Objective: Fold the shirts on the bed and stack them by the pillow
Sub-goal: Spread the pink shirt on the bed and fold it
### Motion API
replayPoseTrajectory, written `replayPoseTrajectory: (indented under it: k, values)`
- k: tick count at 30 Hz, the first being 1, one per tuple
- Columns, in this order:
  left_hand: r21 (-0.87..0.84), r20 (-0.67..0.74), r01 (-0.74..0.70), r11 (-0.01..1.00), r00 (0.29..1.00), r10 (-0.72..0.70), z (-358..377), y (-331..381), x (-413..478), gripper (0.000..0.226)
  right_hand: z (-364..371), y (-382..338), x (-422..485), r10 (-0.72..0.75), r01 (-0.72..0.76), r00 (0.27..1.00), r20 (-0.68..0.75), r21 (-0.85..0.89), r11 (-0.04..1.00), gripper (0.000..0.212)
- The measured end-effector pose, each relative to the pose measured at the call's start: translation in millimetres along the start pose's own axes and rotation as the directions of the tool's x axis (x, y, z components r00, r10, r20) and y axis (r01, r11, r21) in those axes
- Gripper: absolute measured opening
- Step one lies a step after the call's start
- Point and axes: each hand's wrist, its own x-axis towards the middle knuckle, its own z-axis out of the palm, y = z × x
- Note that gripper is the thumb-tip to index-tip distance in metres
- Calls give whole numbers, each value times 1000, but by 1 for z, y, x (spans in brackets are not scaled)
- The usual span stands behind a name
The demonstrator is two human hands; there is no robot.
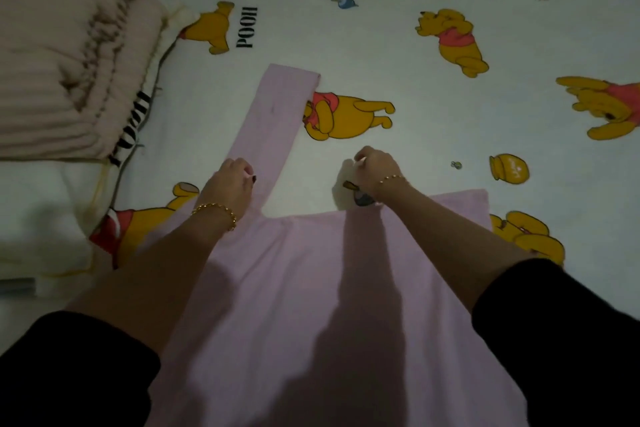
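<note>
Across the whole frame spreads the printed bed sheet, and on it, lower centre, lies the pink shirt we are folding, its long sleeve stretched toward the upper middle. We judge the sleeve should come flat over the body, edges square and creases smoothed. Our left hand curls its fingers onto the sleeve's base. Our right hand is closed, pinching pale cloth at the shirt's top edge.
</note>
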Motion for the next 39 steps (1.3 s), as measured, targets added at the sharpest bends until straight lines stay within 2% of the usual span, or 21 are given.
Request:
replayPoseTrajectory:
  k: [3, 6, 8, 10, 13, 16, 18, 19, 22, 23, 26, 27, 30, 33, 35, 38, 39]
  values:
    - [-30, -51, 115, 993, 992, -116, -6, -29, 24, 23, 26, -50, 30, 113, -114, 993, 22, 330, 937, 32]
    - [-89, 32, 250, 964, 968, -248, 1, -49, 45, 41, 44, -81, 63, 240, -260, 964, 111, 567, 782, 29]
    - [-179, 131, 334, 925, 940, -314, 6, -50, 56, 55, 45, -95, 80, 274, -309, 947, 167, 704, 640, 11]
    - [-264, 188, 368, 892, 926, -327, 9, -43, 67, 61, 41, -105, 94, 279, -322, 937, 211, 831, 454, 11]
    - [-364, 284, 433, 824, 895, -345, 11, -32, 88, 60, 36, -112, 118, 260, -292, 938, 231, 929, 229, 29]
    - [-446, 343, 441, 779, 888, -306, 11, -22, 105, 35, 25, -114, 132, 205, -356, 919, 338, 933, 57, 22]
    - [-509, 359, 452, 733, 885, -297, 11, -17, 116, 35, 17, -113, 139, 125, -376, 917, 379, 925, -45, 25]
    - [-530, 376, 473, 704, 875, -305, 9, -15, 118, 41, 14, -111, 141, 93, -391, 914, 395, 918, -61, 29]
    - [-617, 443, 552, 561, 833, -332, 15, -20, 136, 86, 1, -111, 148, 21, -419, 908, 419, 908, -1, 31]
    - [-627, 466, 570, 531, 820, -331, 14, -17, 138, 85, -3, -112, 150, 4, -418, 908, 418, 908, 14, 28]
    - [-653, 396, 498, 571, 867, -302, 2, -2, 141, 29, -20, -116, 161, 25, -340, 940, 340, 940, 5, 17]
    - [-669, 347, 459, 585, 888, -300, -2, 1, 143, 23, -26, -118, 165, 23, -309, 951, 309, 951, -23, 16]
    - [-750, 222, 362, 553, 926, -305, -12, 0, 152, 16, -50, -122, 175, 5, -209, 978, 209, 975, -77, 8]
    - [-749, 165, 323, 579, 937, -309, -22, -5, 158, 19, -75, -127, 188, 32, -145, 988, 149, 984, -103, 14]
    - [-741, 135, 288, 607, 949, -284, -29, -7, 163, 20, -91, -133, 198, 68, -65, 995, 70, 995, -82, 16]
    - [-731, 112, 262, 630, 957, -268, -28, -9, 170, 17, -101, -133, 216, 164, 34, 986, -29, 999, -26, 40]
    - [-722, 111, 263, 640, 957, -268, -25, -10, 170, 17, -96, -126, 223, 210, 31, 977, -30, 1000, -4, 37]
